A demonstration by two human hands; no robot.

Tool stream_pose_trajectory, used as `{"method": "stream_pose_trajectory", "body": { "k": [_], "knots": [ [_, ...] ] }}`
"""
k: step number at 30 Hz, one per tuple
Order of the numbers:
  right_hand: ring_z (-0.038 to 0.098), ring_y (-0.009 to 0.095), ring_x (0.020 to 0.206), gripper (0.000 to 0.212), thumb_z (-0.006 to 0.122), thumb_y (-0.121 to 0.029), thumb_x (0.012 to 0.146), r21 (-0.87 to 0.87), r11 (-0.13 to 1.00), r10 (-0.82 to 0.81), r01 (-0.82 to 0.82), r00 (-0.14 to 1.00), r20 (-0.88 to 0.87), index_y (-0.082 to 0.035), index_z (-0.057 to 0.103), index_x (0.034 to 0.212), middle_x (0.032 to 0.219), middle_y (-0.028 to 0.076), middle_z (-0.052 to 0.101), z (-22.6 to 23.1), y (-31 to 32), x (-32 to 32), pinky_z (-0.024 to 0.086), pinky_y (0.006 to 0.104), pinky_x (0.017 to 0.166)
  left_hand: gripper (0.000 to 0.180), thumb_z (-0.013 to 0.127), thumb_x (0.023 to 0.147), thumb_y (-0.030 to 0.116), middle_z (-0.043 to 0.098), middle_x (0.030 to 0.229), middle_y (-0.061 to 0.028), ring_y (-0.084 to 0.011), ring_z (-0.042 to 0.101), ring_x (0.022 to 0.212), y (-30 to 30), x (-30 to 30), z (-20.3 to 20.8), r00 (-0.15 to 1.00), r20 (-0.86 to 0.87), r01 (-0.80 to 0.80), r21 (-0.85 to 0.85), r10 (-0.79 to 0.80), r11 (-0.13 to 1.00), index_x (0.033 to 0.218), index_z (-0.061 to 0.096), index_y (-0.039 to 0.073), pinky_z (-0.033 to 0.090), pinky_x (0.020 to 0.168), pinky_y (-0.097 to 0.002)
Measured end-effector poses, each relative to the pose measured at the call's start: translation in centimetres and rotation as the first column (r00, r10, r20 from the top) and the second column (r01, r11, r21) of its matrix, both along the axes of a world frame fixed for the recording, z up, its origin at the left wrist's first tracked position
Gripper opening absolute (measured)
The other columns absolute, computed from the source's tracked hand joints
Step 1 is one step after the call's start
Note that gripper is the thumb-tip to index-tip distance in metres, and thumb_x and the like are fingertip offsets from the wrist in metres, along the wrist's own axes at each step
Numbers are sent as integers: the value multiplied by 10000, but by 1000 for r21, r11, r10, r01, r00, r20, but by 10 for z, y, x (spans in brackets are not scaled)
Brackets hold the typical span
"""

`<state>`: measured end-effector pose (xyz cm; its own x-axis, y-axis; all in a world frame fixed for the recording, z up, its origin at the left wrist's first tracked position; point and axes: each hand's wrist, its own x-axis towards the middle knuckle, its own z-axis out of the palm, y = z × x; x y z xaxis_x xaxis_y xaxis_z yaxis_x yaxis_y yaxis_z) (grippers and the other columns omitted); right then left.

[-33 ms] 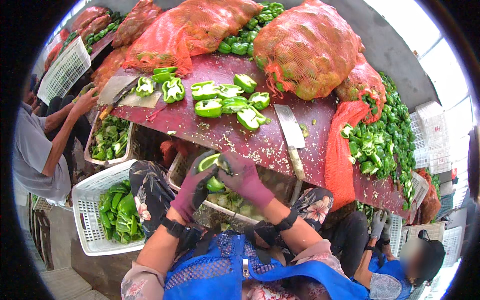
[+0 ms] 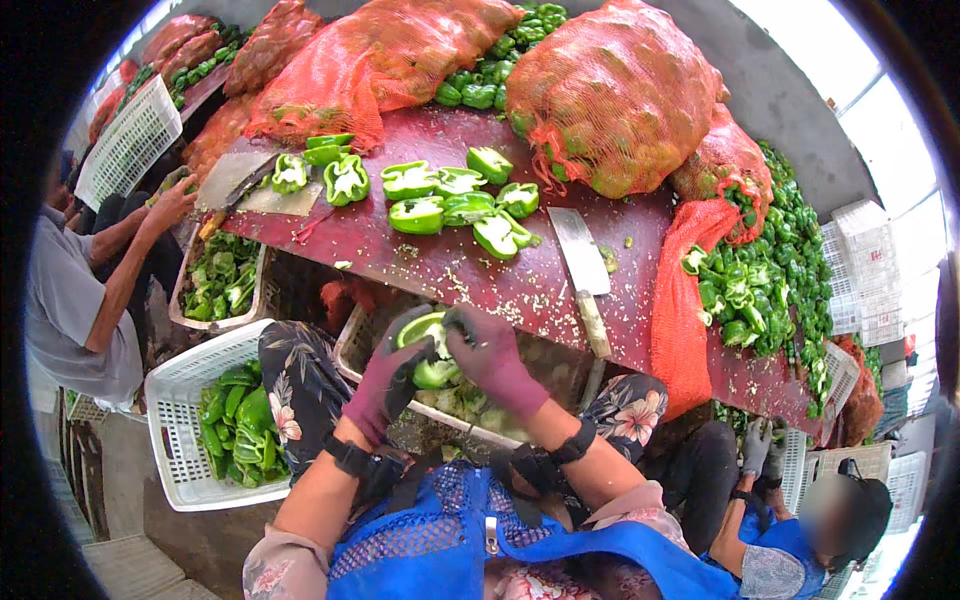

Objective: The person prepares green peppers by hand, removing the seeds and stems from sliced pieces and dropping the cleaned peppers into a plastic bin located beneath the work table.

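Over a crate in my lap area, my gloved left hand [image 2: 385,368] wraps around a cut green bell pepper [image 2: 422,330]. My right hand [image 2: 488,355], in a similar purple and dark glove, has its fingers bent into the pepper's pale inner side. What those fingertips pinch is hidden. Below them a crate [image 2: 470,432] holds pale green scraps. On the red table [image 2: 400,262] in front lie several halved bell peppers [image 2: 468,208]. A broad-bladed knife [image 2: 578,255] rests to their right, its handle toward me.
A white basket [image 2: 168,450] of cut peppers stands at my left. Large red mesh sacks [image 2: 615,95] and a heap of green peppers [image 2: 780,270] line the table's far and right sides. One person [image 2: 85,300] works at left; another [image 2: 790,540] sits at right.
The pepper has tilted in my left hand, so more of its pale inside shows. My right fingers have shifted slightly over it. The things on the table stay put.
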<state>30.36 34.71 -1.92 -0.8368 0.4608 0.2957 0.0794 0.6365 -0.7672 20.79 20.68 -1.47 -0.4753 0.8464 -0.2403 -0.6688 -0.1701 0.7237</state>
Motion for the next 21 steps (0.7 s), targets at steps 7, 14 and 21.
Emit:
{"method": "stream_pose_trajectory", "body": {
  "k": [7, 14, 21],
  "knots": [
    [638, 360, 805, 324, 617, -235, 812, -92, 995, 55, -44, 992, 117, -60, 555, 1078, 889, 168, 641, -9, 3, 19, 510, 429, 703, 424, 590, 917, 140, 548, 1226, -61, -138, 534, 1084, -2, 8, -20, 992, -129, -21, -94, 8, 995, 1311, 465, 48, 447, 925, -280],
    [630, 384, 816, 325, 617, -183, 741, 278, 958, -175, 75, 919, 354, -74, 445, 995, 902, 171, 610, -13, -12, 5, 504, 469, 655, 386, 570, 936, 156, 547, 1224, -65, -138, 506, 1113, 7, 12, -32, 808, -582, -100, -290, -92, 952, 1296, 484, 44, 392, 976, -273],
    [625, 389, 779, 437, 675, -251, 708, 88, 996, -55, 35, 971, 233, -65, 468, 1044, 901, 184, 624, -9, -5, 8, 503, 446, 670, 384, 580, 890, 115, 579, 1134, -61, -121, 549, 997, 0, 5, -24, 995, -89, -61, -184, 45, 981, 1256, 513, 17, 449, 870, -258]
  ]
}}
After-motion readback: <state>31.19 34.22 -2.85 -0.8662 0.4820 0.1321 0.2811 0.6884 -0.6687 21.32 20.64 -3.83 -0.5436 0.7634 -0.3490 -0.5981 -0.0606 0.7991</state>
